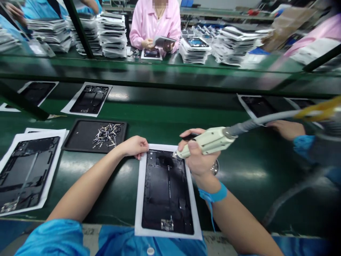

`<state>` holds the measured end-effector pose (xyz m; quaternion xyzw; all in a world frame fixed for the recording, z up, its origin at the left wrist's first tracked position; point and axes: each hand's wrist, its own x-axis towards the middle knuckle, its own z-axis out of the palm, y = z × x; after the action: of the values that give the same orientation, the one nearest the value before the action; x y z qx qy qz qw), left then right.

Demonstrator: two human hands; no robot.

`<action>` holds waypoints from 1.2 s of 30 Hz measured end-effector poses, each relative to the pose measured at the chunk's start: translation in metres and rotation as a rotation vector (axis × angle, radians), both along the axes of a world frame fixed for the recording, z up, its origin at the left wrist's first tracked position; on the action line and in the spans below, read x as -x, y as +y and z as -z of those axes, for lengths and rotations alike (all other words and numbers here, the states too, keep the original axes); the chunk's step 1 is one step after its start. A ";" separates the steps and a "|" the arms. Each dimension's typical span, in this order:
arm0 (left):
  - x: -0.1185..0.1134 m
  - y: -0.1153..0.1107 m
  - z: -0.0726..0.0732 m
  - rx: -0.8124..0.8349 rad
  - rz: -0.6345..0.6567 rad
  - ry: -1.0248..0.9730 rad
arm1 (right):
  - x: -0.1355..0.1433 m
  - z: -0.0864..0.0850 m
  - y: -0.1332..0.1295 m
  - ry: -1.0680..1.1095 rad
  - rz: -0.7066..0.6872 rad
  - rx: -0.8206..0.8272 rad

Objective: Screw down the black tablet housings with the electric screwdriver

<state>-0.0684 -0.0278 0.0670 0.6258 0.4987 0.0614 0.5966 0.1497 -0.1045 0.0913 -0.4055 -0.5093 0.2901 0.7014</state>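
In front of me lies a black tablet back cover (157, 199) with small parts fitted inside, on a sheet of white paper (140, 213). My right hand (199, 158) is wrapped round a pale electric screwdriver (213, 142), whose tip is at the cover's top right area. My left hand (135, 146) is closed at the top left corner of the cover and paper, fingertips pinched together; what they hold, if anything, is hidden. Left of that hand stands a black tray (80, 137) holding a heap of small metal-and-dark strips (108, 135).
A round shiny metal object (214, 167) sits partly behind my right wrist. More covers lie at left (39, 167) and on the line behind (90, 99). The screwdriver's cable (261, 121) runs right, near a neighbour's hand (287, 128). A co-worker in pink (157, 21) sits opposite, among stacks.
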 end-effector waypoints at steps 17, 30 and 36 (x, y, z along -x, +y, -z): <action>-0.005 -0.001 -0.003 0.004 0.027 -0.088 | 0.067 0.031 0.032 -0.047 -0.213 0.054; -0.002 0.003 0.006 0.004 0.031 -0.074 | 0.074 0.039 0.034 -0.067 -0.228 0.069; 0.002 0.002 -0.004 -0.066 0.093 0.085 | 0.040 0.012 0.029 0.068 -0.168 0.002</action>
<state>-0.0705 -0.0262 0.0708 0.6696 0.4917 0.0232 0.5562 0.1095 -0.0756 0.0794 -0.3518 -0.5173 0.3620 0.6911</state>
